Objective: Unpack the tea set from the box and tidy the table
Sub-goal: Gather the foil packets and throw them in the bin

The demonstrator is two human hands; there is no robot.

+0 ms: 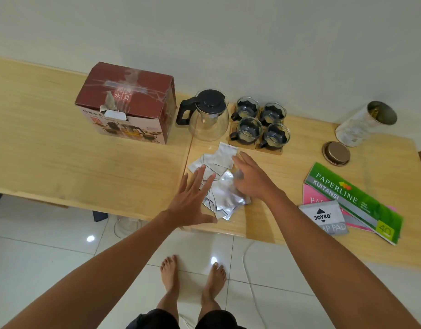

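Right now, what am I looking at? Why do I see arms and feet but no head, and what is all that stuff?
The camera sits on a person's head and looks down, so you see what they see: their own arms and bare feet. There is only this one picture. On the wooden table stand a red-brown box, a glass teapot with a black lid, and four glass cups on wooden coasters. Farther right are a tin lying tilted, its lid beside it, a green receipt book and a stamp pad. The left hand and right hand are spread open over a pile of silver packets. Neither has a grip on anything yet.
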